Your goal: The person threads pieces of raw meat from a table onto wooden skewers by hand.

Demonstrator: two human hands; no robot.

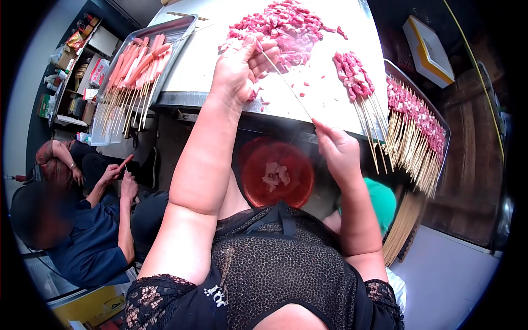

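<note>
My left hand (242,66) is over the near side of the white table, its fingers curled around a piece of raw meat at the tip of a thin skewer (291,91). My right hand (336,147) pinches the skewer's other end, just off the table's front edge. The skewer slants between both hands, its middle bare. A heap of raw, pinkish-red meat pieces (291,27) spreads beyond my left hand, with small scraps nearby. Several loaded meat skewers (353,77) lie to the right, their bare ends jutting past the edge.
A tray of sausage skewers (137,63) stands on the left; a tray packed with meat skewers (415,113) is on the right. Below the table sits a red basin (253,179) holding pale scraps. A seated co-worker (88,231) holds a sausage and stick. Bare sticks (404,228) lie lower right.
</note>
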